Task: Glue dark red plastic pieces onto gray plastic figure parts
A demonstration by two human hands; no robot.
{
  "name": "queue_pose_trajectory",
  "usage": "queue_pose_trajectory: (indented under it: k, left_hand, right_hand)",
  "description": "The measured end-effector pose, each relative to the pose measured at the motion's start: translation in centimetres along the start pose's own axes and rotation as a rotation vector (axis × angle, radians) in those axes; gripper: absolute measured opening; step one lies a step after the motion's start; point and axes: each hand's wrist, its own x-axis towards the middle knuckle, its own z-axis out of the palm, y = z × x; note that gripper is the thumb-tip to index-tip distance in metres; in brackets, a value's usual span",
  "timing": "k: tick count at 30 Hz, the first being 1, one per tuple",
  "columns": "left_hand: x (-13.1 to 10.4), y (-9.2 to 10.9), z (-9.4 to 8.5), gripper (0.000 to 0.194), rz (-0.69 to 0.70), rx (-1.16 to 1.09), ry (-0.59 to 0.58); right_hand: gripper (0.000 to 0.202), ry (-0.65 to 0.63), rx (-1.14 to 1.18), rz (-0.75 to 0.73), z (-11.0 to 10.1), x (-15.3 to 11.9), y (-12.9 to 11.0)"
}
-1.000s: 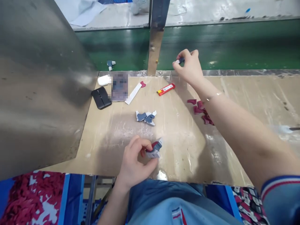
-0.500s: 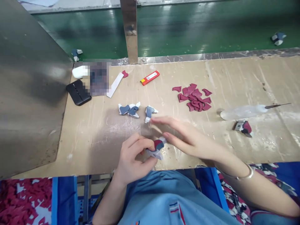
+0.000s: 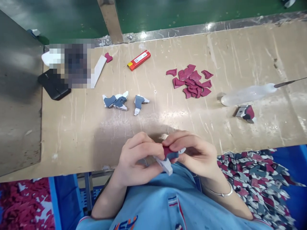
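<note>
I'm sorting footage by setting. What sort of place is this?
Probably a factory workstation for small parts: maroon pieces lie heaped on the worktop, blue bins of small pieces sit below its front edge, and a green surface, perhaps a conveyor belt, runs along the far side.

Bare tabletop [image 3: 159, 107] leaves passage between the lone grey-blue part [image 3: 138, 102] and maroon pieces [image 3: 184, 74]; rightward, the bottle [image 3: 248, 95] obstructs.

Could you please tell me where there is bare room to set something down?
One patch lies behind the bottle, right of the maroon pieces; another in front of the black case, between the metal panel and the grey parts. It is crowded beside the black case, and where the left hand and right hand hold a part.
</note>
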Motion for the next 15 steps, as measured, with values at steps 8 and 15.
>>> queue_pose_trajectory:
  k: [8, 15]
  left_hand:
    - [-0.3, -0.1, -0.5, 0.032, -0.129, 0.005, -0.054]
    - [1.3, -3.6, -5.1, 0.052, -0.046, 0.799, -0.254]
  right_hand:
    - [0.016, -0.024, -0.308, -0.234, -0.9, 0.0, -0.1]
    - [0.017, -0.068, -0.809, -0.458, -2.8, -0.5, -1.5]
